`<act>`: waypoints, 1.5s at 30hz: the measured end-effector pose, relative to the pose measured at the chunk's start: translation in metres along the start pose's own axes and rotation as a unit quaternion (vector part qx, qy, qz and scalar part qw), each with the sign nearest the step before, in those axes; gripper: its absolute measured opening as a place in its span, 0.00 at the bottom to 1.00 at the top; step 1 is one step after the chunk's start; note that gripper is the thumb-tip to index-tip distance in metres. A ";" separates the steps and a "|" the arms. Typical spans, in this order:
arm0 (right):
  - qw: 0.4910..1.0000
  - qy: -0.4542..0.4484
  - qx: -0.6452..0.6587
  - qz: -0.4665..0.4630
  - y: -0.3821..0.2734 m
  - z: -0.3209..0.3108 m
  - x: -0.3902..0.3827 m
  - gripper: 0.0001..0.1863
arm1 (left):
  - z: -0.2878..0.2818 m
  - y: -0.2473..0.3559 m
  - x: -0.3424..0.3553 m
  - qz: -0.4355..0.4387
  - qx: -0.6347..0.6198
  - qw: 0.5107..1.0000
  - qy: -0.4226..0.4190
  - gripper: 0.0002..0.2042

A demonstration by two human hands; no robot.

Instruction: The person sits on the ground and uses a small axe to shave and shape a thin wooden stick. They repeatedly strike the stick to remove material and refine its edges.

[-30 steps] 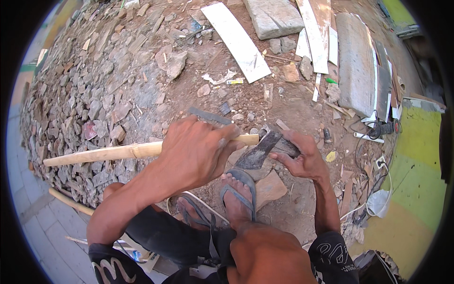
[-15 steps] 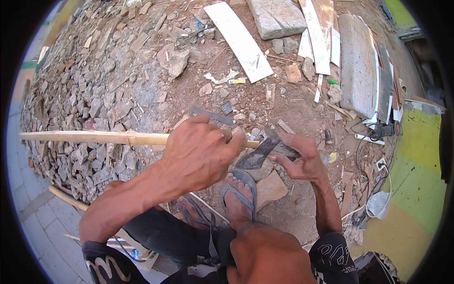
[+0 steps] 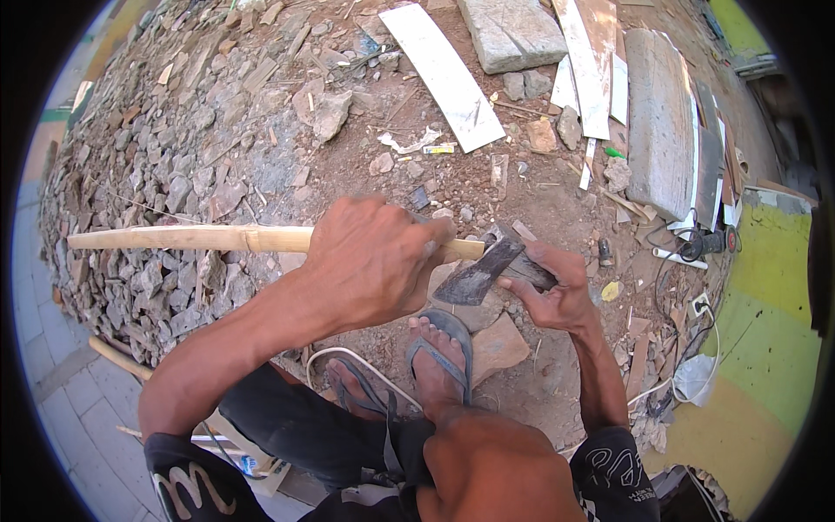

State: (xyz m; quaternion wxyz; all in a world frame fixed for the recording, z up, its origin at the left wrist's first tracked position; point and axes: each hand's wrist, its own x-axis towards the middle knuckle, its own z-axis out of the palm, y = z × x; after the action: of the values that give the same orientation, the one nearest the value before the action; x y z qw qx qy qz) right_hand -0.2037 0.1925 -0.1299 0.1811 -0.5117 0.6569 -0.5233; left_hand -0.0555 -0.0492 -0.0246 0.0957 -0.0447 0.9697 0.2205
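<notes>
My left hand (image 3: 372, 252) is wrapped around a pale split bamboo strip (image 3: 196, 237), which reaches far out to the left with a node partway along. Its short right end pokes out past my fingers and meets the dark metal head of a hatchet (image 3: 478, 272). Whether it touches the metal or lies just behind it, I cannot tell. My right hand (image 3: 561, 287) grips the hatchet close to the head, thumb below and fingers above. The grey, worn part behind the head is partly covered by my fingers. Both tools hang above my sandalled foot (image 3: 441, 361).
Broken stone rubble (image 3: 165, 209) covers the left side. White boards (image 3: 448, 78) and concrete slabs (image 3: 513, 35) lie farther off. To the right are an angle grinder (image 3: 709, 244), cords and a power socket (image 3: 700, 304) beside a yellow-green wall. A flat stone (image 3: 494, 352) lies by my foot.
The bamboo strip has shifted to the right, its far left end slightly raised, and my left hand has moved a little with it. My right hand and the hatchet have barely moved.
</notes>
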 end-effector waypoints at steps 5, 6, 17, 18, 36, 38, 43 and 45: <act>0.999 0.042 -0.005 -0.027 0.006 0.003 0.002 0.24 | 0.003 0.008 0.000 -0.063 -0.066 0.996 0.023 0.04; 0.999 0.033 -0.012 -0.029 0.008 0.001 0.003 0.25 | 0.004 0.008 0.000 -0.064 -0.078 0.994 0.036 0.04; 0.998 -0.001 -0.026 -0.052 0.005 -0.003 0.011 0.30 | 0.003 0.002 -0.004 0.030 0.029 0.998 0.051 0.08; 0.997 -0.026 -0.044 -0.065 0.005 -0.008 0.011 0.34 | 0.004 0.002 -0.004 0.045 0.039 0.997 0.057 0.09; 0.979 0.014 -0.179 -0.094 -0.009 -0.008 0.016 0.26 | 0.024 -0.009 -0.021 0.178 0.153 0.954 0.188 0.14; 0.977 0.018 -0.187 -0.102 -0.014 -0.009 0.020 0.26 | 0.022 -0.010 -0.023 0.188 0.167 0.946 0.206 0.13; 0.972 0.024 -0.192 -0.137 -0.013 -0.010 0.022 0.25 | 0.024 -0.012 -0.025 0.205 0.195 0.929 0.237 0.10; 0.973 0.007 -0.198 -0.120 -0.014 -0.011 0.018 0.26 | 0.024 -0.013 -0.025 0.210 0.201 0.925 0.244 0.10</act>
State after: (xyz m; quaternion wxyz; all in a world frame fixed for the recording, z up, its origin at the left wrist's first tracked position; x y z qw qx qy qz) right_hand -0.2127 0.1839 -0.1080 0.0078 -0.6084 0.6826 -0.4047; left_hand -0.0257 -0.0488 -0.0463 -0.1856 0.1275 0.9742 0.0180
